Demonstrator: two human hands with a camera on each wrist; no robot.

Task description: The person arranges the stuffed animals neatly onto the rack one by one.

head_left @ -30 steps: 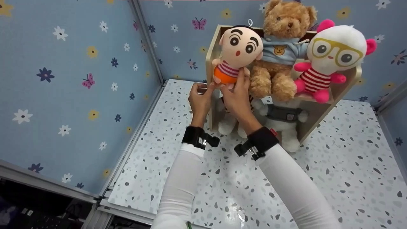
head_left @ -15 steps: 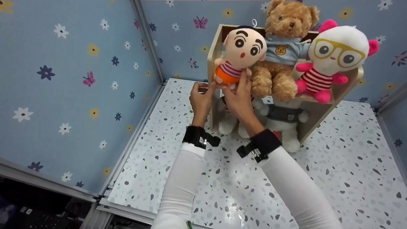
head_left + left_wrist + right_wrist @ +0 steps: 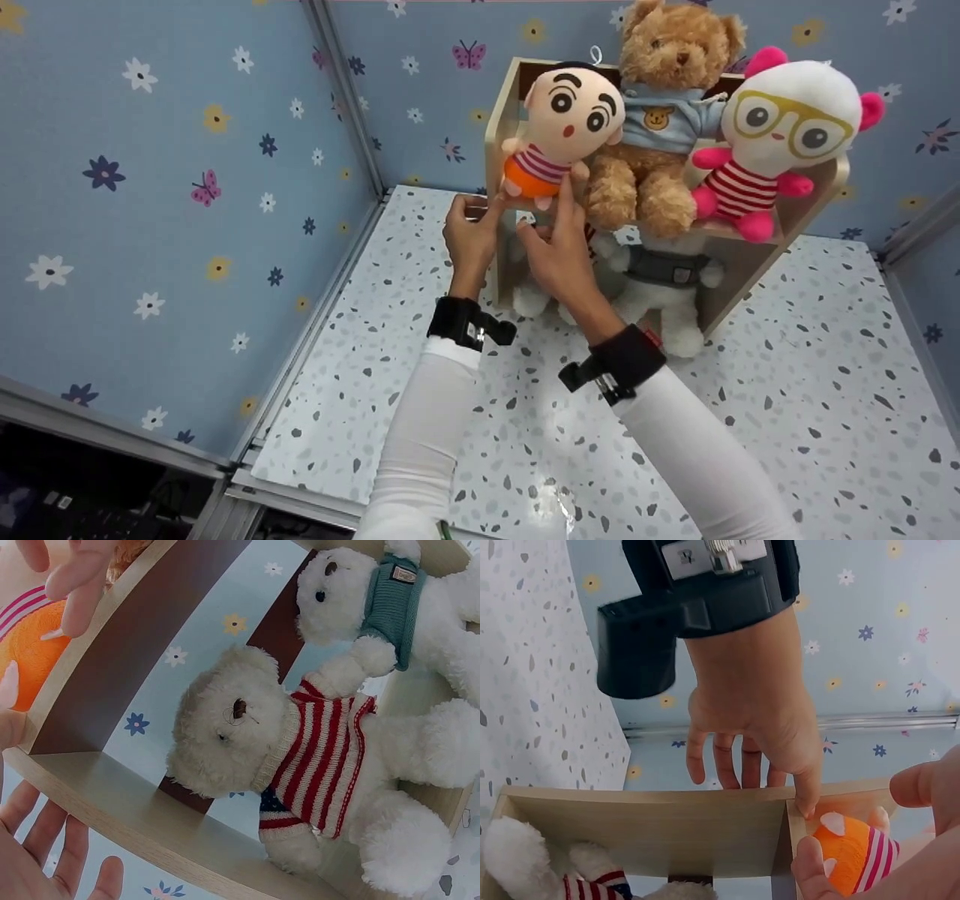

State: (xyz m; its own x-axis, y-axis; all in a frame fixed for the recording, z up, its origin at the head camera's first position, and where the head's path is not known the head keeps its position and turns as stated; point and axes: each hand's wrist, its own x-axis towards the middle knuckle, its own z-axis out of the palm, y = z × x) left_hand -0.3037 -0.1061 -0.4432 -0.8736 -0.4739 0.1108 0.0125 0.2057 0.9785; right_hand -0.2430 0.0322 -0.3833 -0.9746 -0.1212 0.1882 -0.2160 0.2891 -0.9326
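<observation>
**A:** We start at the left: blue wallpaper with flowers and butterflies [image 3: 150,150], then a speckled white tabletop [image 3: 420,390]. What comes next?

**B:** Our left hand [image 3: 469,240], fingers relaxed and holding nothing; one fingertip touches the left front corner of the pale wooden two-tier shelf [image 3: 501,225]. Just right of it, our right hand [image 3: 559,251] rises with straight fingers, the tips at the orange bottom of a small plush boy doll with thick black eyebrows and a striped shirt [image 3: 562,131]. It pinches nothing.

**A:** Where does the doll sit?

**B:** On the upper tier's left end, leaning against a brown teddy bear in a blue hoodie [image 3: 660,120]. Further right sits a white plush with yellow glasses and pink limbs [image 3: 772,139]. Below stand a white bear in a red-striped sweater [image 3: 300,765] and a white bear in a grey-green vest [image 3: 390,600].

**A:** How do we seat it well?

**B:** We judge gentle, level pressure from the fingertips best, nudging the doll back from the edge while the left hand steadies the shelf.
</observation>
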